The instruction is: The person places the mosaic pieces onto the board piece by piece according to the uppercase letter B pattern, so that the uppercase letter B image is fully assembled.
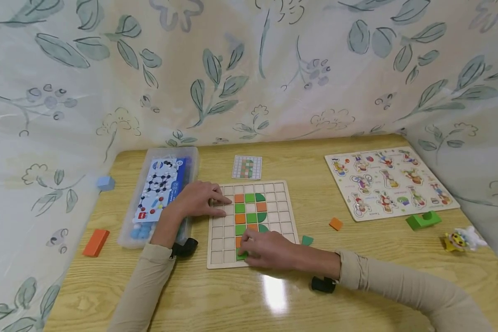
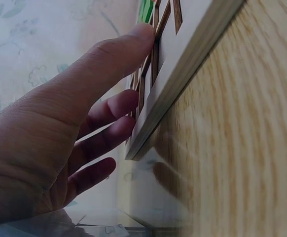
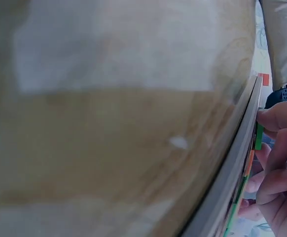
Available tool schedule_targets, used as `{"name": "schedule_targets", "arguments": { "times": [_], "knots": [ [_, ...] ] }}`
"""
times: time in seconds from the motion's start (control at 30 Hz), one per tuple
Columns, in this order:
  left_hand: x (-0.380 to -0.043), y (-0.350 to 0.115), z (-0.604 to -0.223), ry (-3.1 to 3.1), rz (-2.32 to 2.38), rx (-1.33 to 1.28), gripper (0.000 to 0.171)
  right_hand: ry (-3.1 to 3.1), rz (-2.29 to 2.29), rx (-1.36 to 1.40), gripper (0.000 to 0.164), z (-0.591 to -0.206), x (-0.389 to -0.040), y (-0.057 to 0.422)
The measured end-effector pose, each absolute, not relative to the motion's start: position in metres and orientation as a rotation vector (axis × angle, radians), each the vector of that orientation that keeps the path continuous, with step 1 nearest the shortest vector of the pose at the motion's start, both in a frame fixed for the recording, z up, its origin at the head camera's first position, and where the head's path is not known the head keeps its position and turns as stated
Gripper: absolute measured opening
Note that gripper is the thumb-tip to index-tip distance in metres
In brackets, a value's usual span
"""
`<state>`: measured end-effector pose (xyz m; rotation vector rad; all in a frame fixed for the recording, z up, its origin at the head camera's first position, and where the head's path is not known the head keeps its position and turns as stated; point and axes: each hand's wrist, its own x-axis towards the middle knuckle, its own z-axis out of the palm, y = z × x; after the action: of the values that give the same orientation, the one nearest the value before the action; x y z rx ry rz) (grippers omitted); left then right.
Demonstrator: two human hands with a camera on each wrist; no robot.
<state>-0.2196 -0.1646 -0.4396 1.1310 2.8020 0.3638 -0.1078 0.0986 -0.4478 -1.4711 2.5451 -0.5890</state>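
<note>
A wooden grid board (image 1: 217, 244) lies on the table, its middle columns filled with green and orange squares and dark green rounded pieces. At its left side, my left hand (image 1: 197, 200) rests with spread fingers; in the left wrist view the thumb (image 2: 141, 37) touches the grid and the other fingers lie along the board's edge. My right hand (image 1: 271, 251) reaches over the near rows and holds a green square tile (image 1: 241, 256) at the lowest row between thumb and fingers. From the right wrist, that green tile (image 3: 259, 137) shows right under the thumb. The right hand hides some pieces.
Behind the board lies a pattern card (image 1: 246, 167). A plastic case (image 1: 128, 233) stands left, near blue (image 1: 105, 183) and red blocks (image 1: 96, 243). To the right are an orange tile (image 1: 335, 224), a teal piece (image 1: 307, 240), a picture puzzle (image 1: 373, 177), a green block (image 1: 423, 220) and a small toy (image 1: 456, 240).
</note>
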Motion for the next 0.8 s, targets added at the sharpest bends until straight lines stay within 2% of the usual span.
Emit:
{"name": "schedule_targets", "arguments": {
  "times": [0.27, 0.47, 0.57, 0.67, 0.8],
  "knots": [
    [-0.221, -0.166, -0.435, 2.814, 0.336, 1.120, 0.039, 2.695, -0.334, -1.683, 0.010, -0.444, -0.099, 0.095],
    [-0.220, -0.165, -0.438, 2.810, 0.336, 1.120, 0.038, 2.704, -0.273, -1.736, 0.007, -0.441, -0.089, 0.100],
    [-0.219, -0.164, -0.440, 2.804, 0.327, 1.129, 0.038, 2.731, -0.300, -1.733, 0.014, -0.440, -0.086, 0.112],
    [-0.218, -0.164, -0.440, 2.800, 0.325, 1.138, 0.038, 2.770, -0.453, -1.639, 0.024, -0.436, -0.088, 0.132],
    [-0.217, -0.165, -0.439, 2.804, 0.349, 1.132, 0.038, 2.767, -0.731, -1.309, 0.029, -0.425, -0.095, 0.169]
  ]
}}
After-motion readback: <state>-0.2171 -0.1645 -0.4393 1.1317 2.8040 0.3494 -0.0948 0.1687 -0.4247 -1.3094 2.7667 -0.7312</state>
